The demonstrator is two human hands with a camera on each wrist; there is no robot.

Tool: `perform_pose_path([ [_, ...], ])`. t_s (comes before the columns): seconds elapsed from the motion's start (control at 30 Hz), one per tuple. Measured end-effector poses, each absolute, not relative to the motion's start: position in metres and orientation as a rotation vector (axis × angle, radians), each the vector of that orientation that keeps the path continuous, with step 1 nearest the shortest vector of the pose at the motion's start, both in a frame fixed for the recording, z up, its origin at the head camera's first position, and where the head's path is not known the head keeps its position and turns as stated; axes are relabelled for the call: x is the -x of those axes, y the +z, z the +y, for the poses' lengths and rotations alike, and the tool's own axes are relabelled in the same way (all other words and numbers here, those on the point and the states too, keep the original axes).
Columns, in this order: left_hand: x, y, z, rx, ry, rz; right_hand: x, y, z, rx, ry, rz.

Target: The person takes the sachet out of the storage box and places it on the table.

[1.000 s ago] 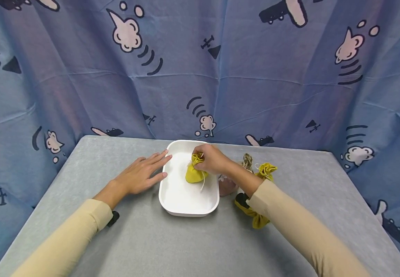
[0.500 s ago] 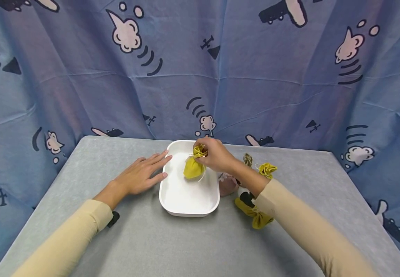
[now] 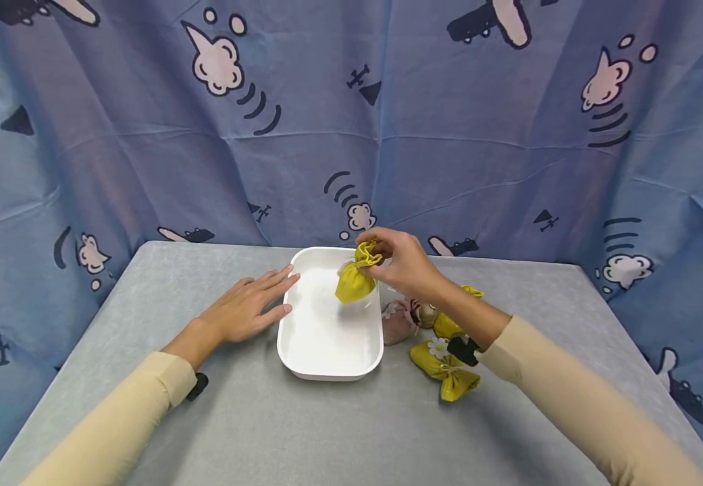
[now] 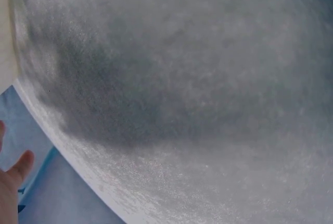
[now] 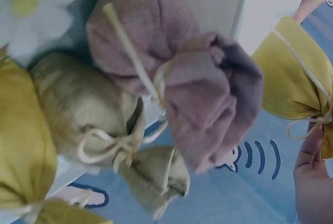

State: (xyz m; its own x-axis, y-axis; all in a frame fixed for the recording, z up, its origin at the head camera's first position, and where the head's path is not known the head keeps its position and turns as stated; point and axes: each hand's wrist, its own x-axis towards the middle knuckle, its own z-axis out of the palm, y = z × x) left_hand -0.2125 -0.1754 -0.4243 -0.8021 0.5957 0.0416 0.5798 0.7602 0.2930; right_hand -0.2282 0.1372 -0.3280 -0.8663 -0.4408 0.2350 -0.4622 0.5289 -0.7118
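My right hand [image 3: 406, 264] pinches a small yellow drawstring pouch [image 3: 354, 286] by its gathered neck. The pouch hangs tilted over the far right part of a white rectangular tray [image 3: 329, 368]. In the right wrist view, the pouch [image 5: 291, 73] shows its pale cord, with the right hand [image 5: 312, 193] at the tied end. My left hand [image 3: 243, 312] lies with straight, spread fingers, fingertips at the tray's left rim. Only a bit of the left hand [image 4: 15, 182] enters the left wrist view, at its left edge.
Right of the tray lie a pink pouch [image 3: 398, 324], a beige pouch [image 3: 427, 315], a yellow pouch [image 3: 445, 327] partly behind the right forearm, and a yellow pouch with a white flower [image 3: 457, 385]. A blue patterned curtain [image 3: 302, 155] hangs behind the grey table [image 3: 266, 425].
My right hand has raised the yellow pouch from within the tray and carried it away and to the right. The left hand has kept its place at the rim.
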Motion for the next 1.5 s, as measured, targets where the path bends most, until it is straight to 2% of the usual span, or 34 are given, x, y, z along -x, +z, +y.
perform_pose_path([
  [0.8, 0.212, -0.425, -0.175, -0.988, 0.459, 2.898, 0.192, -0.29, 0.219, -0.822, 1.299, -2.563],
  [1.2, 0.212, -0.425, -0.177, -1.01, 0.455, 2.901, 0.164, -0.294, 0.276, -0.723, 1.172, -2.599],
  [1.5, 0.213, -0.426, -0.177, -1.025, 0.462, 2.904, 0.149, -0.308, 0.298, -0.742, 1.107, -2.621],
])
